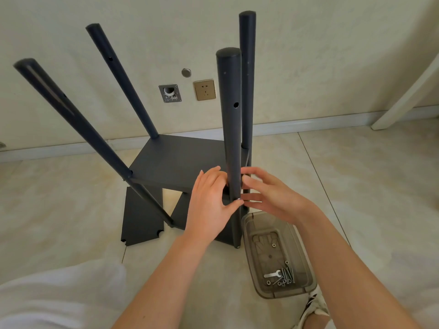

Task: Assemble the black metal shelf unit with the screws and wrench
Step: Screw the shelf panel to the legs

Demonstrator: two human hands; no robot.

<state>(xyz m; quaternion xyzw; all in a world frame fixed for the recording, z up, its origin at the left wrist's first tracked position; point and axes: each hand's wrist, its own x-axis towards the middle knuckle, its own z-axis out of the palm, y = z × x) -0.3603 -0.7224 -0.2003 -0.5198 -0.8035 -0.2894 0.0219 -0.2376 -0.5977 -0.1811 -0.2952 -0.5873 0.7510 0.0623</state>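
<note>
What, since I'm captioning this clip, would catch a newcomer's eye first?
Four black poles rise from a dark shelf on the tiled floor, centre frame. The left hand and right hand meet low on the nearest pole. Right of them, a clear tray holds screws and a wrench.

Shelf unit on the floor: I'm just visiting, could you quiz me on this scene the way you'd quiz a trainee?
1. True or false: the wrench lies in the clear plastic bin.
2. How many upright posts does the black shelf unit have?
3. Which thing are the left hand and right hand both at? A the wrench, B the near right post, C the bin.
Key: 1 true; 2 four; 3 B.
</note>
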